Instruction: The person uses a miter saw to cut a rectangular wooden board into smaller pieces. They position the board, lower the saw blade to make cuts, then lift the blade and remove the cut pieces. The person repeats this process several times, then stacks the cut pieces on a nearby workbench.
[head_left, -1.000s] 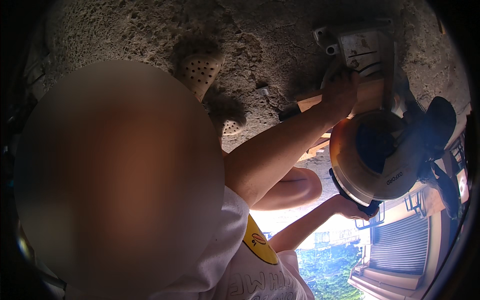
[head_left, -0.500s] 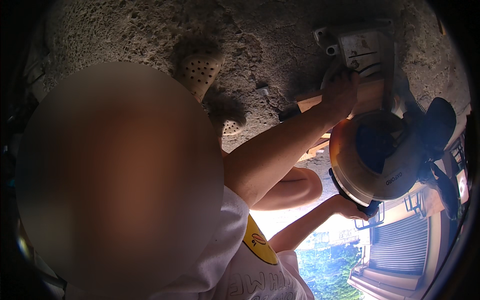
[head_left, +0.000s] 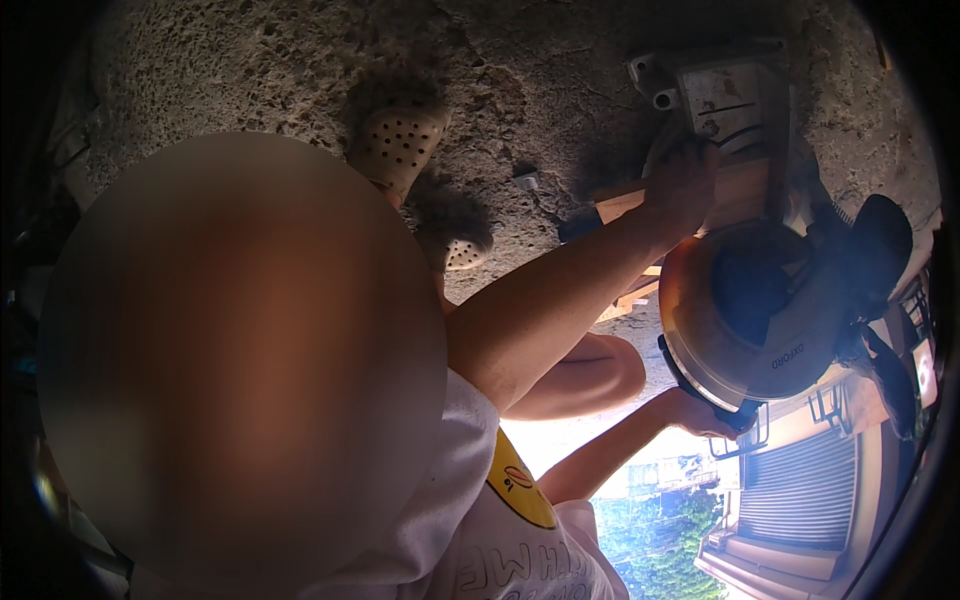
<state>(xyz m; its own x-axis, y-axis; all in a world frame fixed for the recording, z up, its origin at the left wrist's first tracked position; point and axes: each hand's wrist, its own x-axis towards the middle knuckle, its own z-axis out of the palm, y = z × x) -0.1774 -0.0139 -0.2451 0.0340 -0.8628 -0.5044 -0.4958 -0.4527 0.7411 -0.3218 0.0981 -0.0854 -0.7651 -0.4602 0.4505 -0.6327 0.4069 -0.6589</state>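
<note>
A wooden board [head_left: 740, 192] lies on the saw base [head_left: 724, 95].

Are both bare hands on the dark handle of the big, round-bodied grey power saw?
No, only the right hand is on that dark handle; the left hand is at the light-brown wooden piece.

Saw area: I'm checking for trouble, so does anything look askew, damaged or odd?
Nothing on the saw looks clearly damaged. One oddity: the bare left hand on the wood appears close to the round guard, which seems risky.
</note>
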